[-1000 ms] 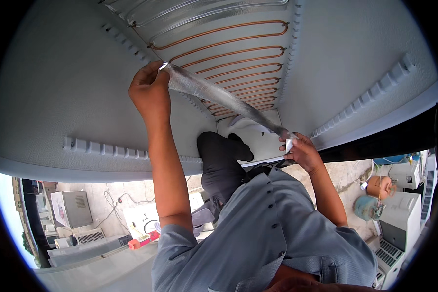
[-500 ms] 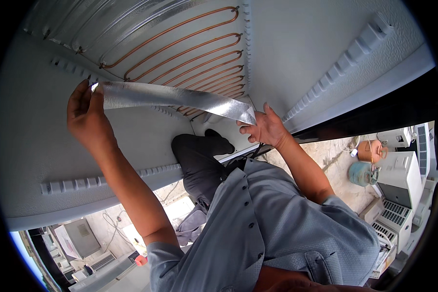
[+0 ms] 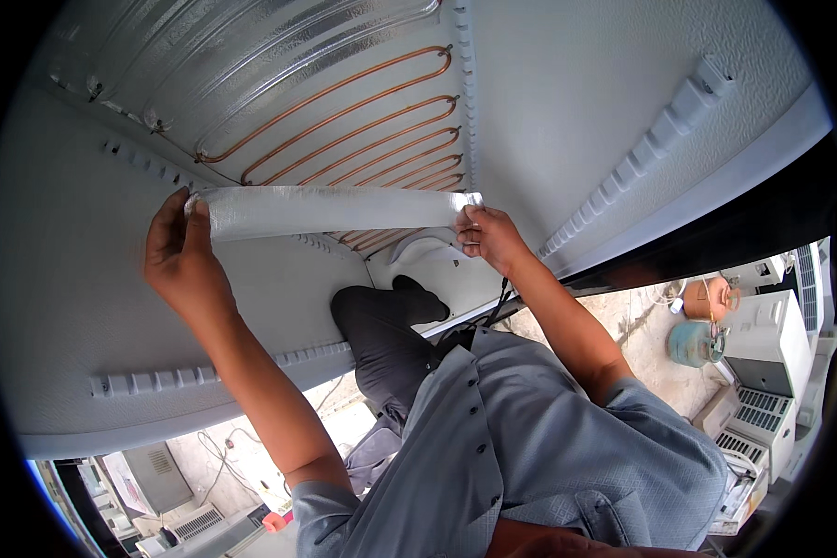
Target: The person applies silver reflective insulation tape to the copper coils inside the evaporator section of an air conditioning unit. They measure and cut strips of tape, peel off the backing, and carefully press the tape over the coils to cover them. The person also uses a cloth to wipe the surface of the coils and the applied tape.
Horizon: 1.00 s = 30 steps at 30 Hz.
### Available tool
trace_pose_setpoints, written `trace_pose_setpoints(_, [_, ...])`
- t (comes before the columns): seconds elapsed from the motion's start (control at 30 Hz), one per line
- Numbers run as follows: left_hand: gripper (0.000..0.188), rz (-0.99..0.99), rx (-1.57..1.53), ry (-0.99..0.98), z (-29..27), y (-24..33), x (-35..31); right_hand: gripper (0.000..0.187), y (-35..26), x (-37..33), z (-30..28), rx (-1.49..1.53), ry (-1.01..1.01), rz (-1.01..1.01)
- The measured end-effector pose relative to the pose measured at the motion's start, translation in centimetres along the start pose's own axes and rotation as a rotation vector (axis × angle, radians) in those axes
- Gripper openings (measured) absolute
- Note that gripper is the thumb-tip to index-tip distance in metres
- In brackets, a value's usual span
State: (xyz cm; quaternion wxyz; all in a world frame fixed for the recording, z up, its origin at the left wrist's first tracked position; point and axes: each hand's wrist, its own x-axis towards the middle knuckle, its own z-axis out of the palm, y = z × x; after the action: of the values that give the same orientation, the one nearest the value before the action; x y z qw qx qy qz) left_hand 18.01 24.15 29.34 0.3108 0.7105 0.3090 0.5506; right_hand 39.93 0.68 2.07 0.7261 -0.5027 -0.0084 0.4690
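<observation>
A strip of silver foil tape (image 3: pixel 335 211) is stretched nearly level between my two hands. My left hand (image 3: pixel 188 256) pinches its left end between thumb and fingers. At the other end my right hand (image 3: pixel 493 237) grips the strip, with its fingers curled in. Behind the tape, bare copper tubing (image 3: pixel 372 116) loops back and forth across the back wall of a fridge cabinet. Over the upper loops lies silver foil (image 3: pixel 242 56), pressed to the tube shapes. The tape hides part of the lower loops and is apart from the wall.
Ribbed white shelf rails (image 3: pixel 637 163) run along both side walls. My dark-trousered leg (image 3: pixel 381 325) reaches into the cabinet's bottom. Outside at the right stand an orange gas cylinder (image 3: pixel 709 298), a teal cylinder (image 3: pixel 693 344) and white appliance units (image 3: pixel 763 335).
My right hand has gone from open fingers at the tape's end to gripping it, rising slightly. My left hand has moved down a little. The tape is straighter and more level.
</observation>
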Motion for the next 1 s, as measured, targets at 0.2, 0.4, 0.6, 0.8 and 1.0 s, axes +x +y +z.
trace_pose_setpoints(0.2, [0.039, -0.044, 0.022, 0.09, -0.3, -2.9, -0.6, 0.019, -4.3, 3.3, 1.5, -0.325, 0.242, -0.44])
trace_pose_setpoints(0.4, [0.047, -0.173, -0.234, 0.147, -0.5, -7.8, -1.9, 0.018, -9.8, 5.4, 4.5, -0.404, 0.446, -0.879])
trace_pose_setpoints(0.6, [0.026, -0.22, -0.25, 0.286, 0.4, -13.4, -3.1, 0.017, -12.7, 6.1, 7.1, -0.606, 0.538, -1.001])
trace_pose_setpoints(0.8, [0.012, -0.085, -0.305, 0.368, 2.7, -14.7, -2.4, 0.022, -14.4, 5.8, 8.5, -0.72, 0.699, -1.15])
trace_pose_setpoints(1.0, [0.012, 0.063, -0.091, 0.447, 5.9, -16.3, -1.0, 0.025, -14.6, 6.7, 9.0, -0.705, 0.8, -1.227])
